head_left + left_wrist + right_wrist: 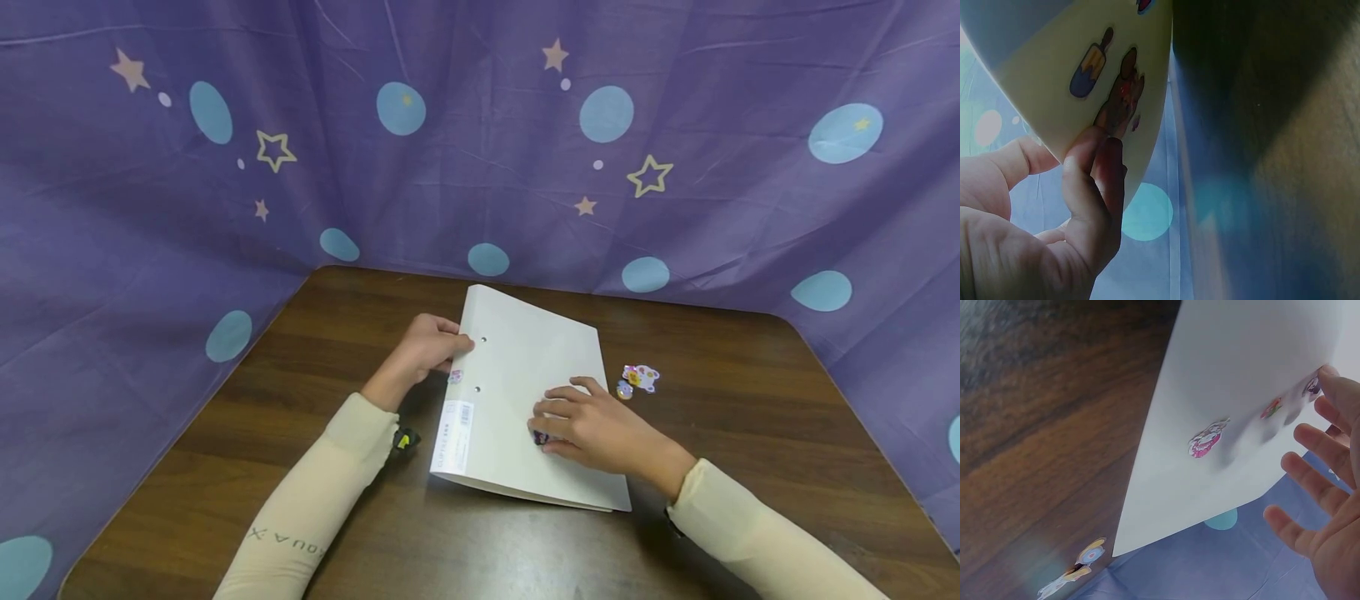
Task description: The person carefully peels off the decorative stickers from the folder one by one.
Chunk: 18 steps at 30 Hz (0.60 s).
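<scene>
A white file folder (pixel 540 358) lies slanted on the table, its spine with a printed label (pixel 455 437) to the left. My left hand (pixel 431 343) holds the spine side near the far end, thumb on top and fingers beneath. In the left wrist view, those fingers overlap a brown sticker (pixel 1124 94) beside an ice-pop sticker (pixel 1088 70). Over the front cover, my right hand (pixel 592 425) has its fingers spread, with the thumb tip at a dark sticker (pixel 1312 387). A pink sticker (pixel 1205 439) and a red-green sticker (pixel 1271 407) are also on this cover.
Loose stickers (pixel 643 377) lie on the wooden table (pixel 750 467) just right of the folder, with a small round sticker (pixel 625 389) among them. A purple curtain (pixel 495 125) with stars and blue ovals hangs behind the table and along its sides.
</scene>
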### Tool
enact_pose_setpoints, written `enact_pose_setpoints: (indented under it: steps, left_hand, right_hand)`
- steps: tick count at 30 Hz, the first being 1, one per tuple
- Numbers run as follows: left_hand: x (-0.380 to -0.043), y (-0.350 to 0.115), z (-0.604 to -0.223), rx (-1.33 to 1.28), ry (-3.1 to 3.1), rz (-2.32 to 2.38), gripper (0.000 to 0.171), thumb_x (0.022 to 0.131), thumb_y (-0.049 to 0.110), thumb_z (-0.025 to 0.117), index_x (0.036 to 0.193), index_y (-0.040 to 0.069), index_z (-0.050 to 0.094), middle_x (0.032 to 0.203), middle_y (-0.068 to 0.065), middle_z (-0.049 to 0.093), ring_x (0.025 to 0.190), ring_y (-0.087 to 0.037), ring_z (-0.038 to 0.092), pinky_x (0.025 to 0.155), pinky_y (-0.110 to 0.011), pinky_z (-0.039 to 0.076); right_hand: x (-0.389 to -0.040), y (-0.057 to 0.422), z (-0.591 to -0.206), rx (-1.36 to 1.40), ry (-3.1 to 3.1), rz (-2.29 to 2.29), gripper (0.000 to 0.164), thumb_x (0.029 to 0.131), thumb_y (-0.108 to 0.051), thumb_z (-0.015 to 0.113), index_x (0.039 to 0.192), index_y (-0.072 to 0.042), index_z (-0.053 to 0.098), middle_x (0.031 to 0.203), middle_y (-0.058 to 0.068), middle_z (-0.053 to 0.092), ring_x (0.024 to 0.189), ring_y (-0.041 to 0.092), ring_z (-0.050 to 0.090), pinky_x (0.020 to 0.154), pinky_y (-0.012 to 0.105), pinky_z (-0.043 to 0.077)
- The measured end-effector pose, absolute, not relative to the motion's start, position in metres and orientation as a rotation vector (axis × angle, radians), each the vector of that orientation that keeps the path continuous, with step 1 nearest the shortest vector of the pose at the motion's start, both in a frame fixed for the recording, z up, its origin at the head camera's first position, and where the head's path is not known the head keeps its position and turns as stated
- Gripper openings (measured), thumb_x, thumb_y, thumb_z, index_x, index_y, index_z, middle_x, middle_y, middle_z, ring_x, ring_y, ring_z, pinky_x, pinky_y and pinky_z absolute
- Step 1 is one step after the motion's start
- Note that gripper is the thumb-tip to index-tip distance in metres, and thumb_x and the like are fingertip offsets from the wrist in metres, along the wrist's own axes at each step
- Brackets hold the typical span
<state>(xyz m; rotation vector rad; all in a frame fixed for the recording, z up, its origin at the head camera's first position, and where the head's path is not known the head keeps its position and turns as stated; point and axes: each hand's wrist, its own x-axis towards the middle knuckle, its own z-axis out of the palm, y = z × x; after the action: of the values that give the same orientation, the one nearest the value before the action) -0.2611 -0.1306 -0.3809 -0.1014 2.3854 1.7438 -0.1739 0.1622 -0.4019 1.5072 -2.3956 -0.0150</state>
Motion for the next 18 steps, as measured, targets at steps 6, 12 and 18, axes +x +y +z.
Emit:
enact_pose_setpoints:
  steps: [6,12,18]
  left_hand:
    - [-0.2611,-0.1305,-0.3808,-0.091,2.388,1.738,0.036,0.087,0.007,0.073,0.117,-0.01,0.063,0.104,-0.02,0.065,0.079,-0.023,0.068,0.063,-0.034,0.062]
    - [-0.2605,-0.1308,-0.3798,-0.094,2.392,1.733,0.036,0.087,0.007,0.074,0.118,-0.01,0.062,0.105,-0.02,0.064,0.08,-0.023,0.067,0.064,-0.034,0.062]
    - [-0.2599,-0.1303,-0.3794,-0.106,2.386,1.741,0.037,0.086,0.006,0.074,0.117,-0.009,0.062,0.104,-0.02,0.064,0.079,-0.023,0.067,0.063,-0.034,0.062]
  right_hand:
    - [-0.1738,0.1602,-0.4017,1.526,-2.364,-0.021,0.031,0.093,-0.033,0.076,0.121,-0.018,0.074,0.121,0.0,0.073,0.118,0.024,0.064,0.099,0.052,0.048]
    - [-0.1738,0.157,-0.4031,1.533,-2.342,-0.059,0.03,0.092,-0.033,0.077,0.119,-0.019,0.076,0.12,-0.001,0.073,0.116,0.022,0.064,0.098,0.048,0.05]
    - [-0.1735,0.1541,-0.4049,1.554,-2.3,-0.09,0.027,0.092,-0.031,0.078,0.116,-0.018,0.076,0.115,-0.004,0.074,0.116,0.02,0.065,0.098,0.045,0.05]
